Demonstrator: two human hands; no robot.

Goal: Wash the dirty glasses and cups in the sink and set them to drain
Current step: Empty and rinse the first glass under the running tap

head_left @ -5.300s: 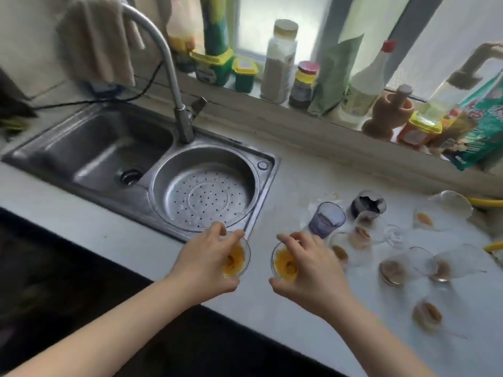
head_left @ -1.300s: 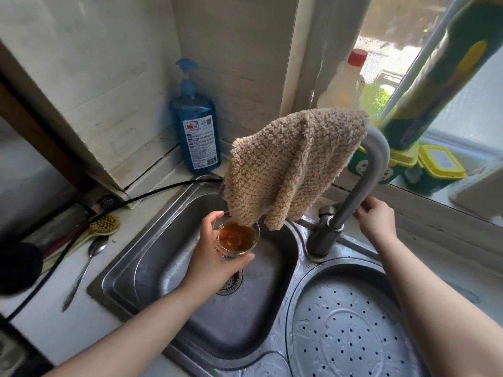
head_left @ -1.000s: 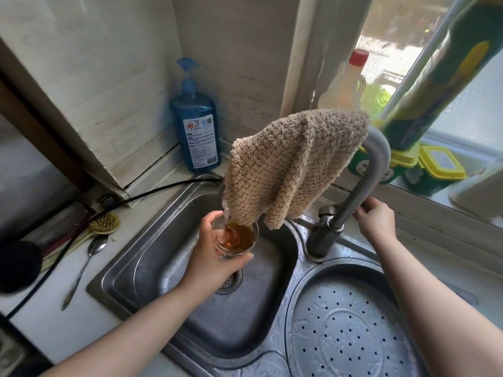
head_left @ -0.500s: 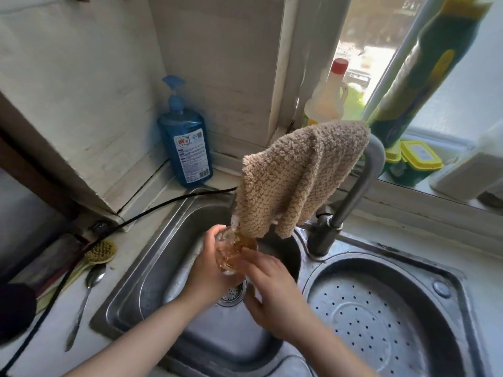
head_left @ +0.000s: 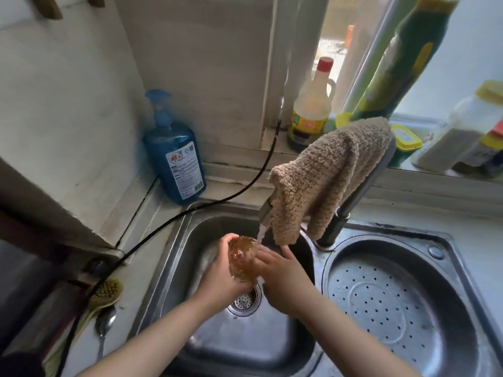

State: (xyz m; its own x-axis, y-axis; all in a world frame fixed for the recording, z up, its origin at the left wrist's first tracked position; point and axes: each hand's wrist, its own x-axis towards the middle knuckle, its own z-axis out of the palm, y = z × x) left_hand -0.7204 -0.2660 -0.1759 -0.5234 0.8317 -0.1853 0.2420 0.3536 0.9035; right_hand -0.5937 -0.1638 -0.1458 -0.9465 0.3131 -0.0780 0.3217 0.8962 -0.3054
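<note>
A small clear glass (head_left: 241, 258) holding amber liquid is over the left sink basin (head_left: 190, 254), under the water stream from the tap (head_left: 362, 191). My left hand (head_left: 221, 273) wraps around the glass from the left. My right hand (head_left: 281, 276) presses against its right side, fingers at the rim. Water runs from the spout onto the glass. A beige cloth (head_left: 324, 180) hangs over the tap and hides most of the spout. The drain strainer (head_left: 245, 299) lies right below the hands.
The perforated round draining basin (head_left: 386, 303) sits to the right. A blue soap pump bottle (head_left: 175, 156) stands behind the sink; a black cable (head_left: 163, 224) crosses the left counter. A brush (head_left: 104, 293) and spoon (head_left: 104, 326) lie at left. Bottles line the windowsill (head_left: 310, 112).
My right hand left the tap handle and came onto the glass beside my left hand. Water has started running onto the glass. The view has tilted down slightly.
</note>
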